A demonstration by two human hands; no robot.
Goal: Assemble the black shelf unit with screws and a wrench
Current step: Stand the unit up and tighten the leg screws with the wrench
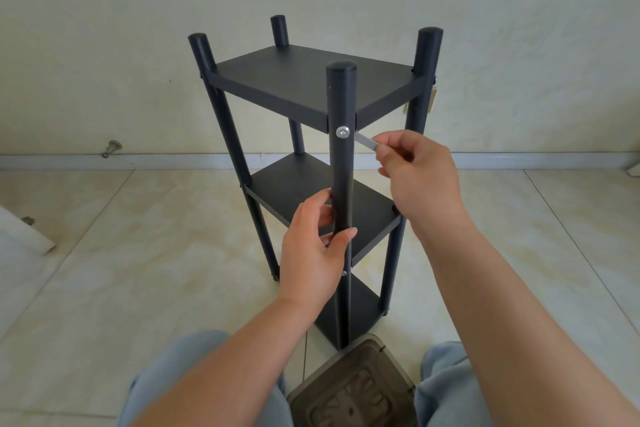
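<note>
Your shelf unit reads matte black, its screw shiny silver. At six o'clock, your trousers are pale blue; floor tiles marbled cream.

The near post of the shelf unit is gripped at mid-height by the left hand, so passage there is blocked. Beside the screw, the gap under the top shelf is taken up by the wrench and the right hand. Open floor is left on both sides. A brown stool stands just before the base.
</note>
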